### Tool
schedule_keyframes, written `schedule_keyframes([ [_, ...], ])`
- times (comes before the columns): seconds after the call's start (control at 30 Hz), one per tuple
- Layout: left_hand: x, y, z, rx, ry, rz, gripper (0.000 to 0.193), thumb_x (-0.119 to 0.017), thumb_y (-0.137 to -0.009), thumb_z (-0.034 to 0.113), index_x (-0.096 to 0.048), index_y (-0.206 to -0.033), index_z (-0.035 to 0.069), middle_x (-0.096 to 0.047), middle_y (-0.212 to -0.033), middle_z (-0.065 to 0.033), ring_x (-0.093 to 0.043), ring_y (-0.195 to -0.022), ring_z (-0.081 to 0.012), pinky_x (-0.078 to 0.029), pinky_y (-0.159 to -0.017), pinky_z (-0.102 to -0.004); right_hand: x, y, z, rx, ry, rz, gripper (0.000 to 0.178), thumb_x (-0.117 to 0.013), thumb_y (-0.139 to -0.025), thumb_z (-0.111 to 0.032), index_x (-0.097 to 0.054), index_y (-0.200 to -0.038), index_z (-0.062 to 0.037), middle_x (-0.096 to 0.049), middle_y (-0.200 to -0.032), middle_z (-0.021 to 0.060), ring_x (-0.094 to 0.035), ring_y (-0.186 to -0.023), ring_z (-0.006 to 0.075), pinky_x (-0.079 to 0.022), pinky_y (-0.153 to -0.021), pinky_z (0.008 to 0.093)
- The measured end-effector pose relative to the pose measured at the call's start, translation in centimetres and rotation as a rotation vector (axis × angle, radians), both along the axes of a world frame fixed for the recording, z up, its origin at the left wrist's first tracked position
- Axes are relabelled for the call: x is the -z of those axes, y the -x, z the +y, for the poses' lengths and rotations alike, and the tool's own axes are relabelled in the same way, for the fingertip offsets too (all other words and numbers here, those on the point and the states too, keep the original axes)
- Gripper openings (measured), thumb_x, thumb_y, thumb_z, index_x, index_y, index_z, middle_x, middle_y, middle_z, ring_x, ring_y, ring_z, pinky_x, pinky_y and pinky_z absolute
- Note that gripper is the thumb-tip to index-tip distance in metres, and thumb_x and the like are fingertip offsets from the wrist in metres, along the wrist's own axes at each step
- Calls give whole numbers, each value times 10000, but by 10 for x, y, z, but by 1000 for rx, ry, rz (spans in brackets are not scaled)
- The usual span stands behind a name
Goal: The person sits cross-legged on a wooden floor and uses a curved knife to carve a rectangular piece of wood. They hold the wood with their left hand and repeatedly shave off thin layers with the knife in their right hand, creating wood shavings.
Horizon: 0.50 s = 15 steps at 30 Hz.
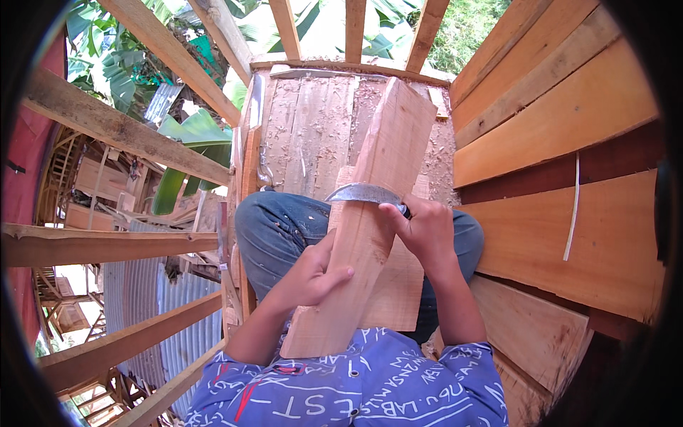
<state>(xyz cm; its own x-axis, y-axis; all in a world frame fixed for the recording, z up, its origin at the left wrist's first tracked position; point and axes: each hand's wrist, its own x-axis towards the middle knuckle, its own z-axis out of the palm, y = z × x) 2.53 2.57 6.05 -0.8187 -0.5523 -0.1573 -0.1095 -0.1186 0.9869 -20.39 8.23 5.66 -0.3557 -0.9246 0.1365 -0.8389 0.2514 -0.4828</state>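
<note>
The left hand (313, 276) I'm watching grips the plank (363, 238) by its left edge, thumb over the top face; the right hand (427, 226) closes around the curved knife's (364, 193) handle beside the right edge. Forearms flank the plank's near end, which meets the shirt (356, 395) between jeans-clad knees (267, 220). I'd keep the blade angle shallow and steady, left fingers clear.

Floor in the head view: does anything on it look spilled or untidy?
Yes: wood shavings lie scattered over the floor beyond the knees, on both sides of the plank; such loose bits look untidy.
</note>
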Motion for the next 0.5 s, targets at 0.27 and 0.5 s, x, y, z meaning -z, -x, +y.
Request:
schedule_keyframes([
  [0.27,-10,-15,9,-18,60,21,618,-623,-878,137,-382,-1420,-37,-676,-1142,-187,-670,-1047,-224,-510,-891,-343,5,51,-5,402,3,-217,574,-586,-940,-509,-623,-681,2,-559,-575,220,-599,-578,406,-440,-536,477],
  [0.5,-12,-9,3,-25,27,1,586,-620,-879,158,-405,-1391,-28,-697,-1052,-200,-712,-955,-274,-539,-822,-358,-19,-24,14,-35,75,-125,548,-623,-901,-535,-617,-666,-39,-575,-582,182,-606,-556,376,-459,-510,442],
])
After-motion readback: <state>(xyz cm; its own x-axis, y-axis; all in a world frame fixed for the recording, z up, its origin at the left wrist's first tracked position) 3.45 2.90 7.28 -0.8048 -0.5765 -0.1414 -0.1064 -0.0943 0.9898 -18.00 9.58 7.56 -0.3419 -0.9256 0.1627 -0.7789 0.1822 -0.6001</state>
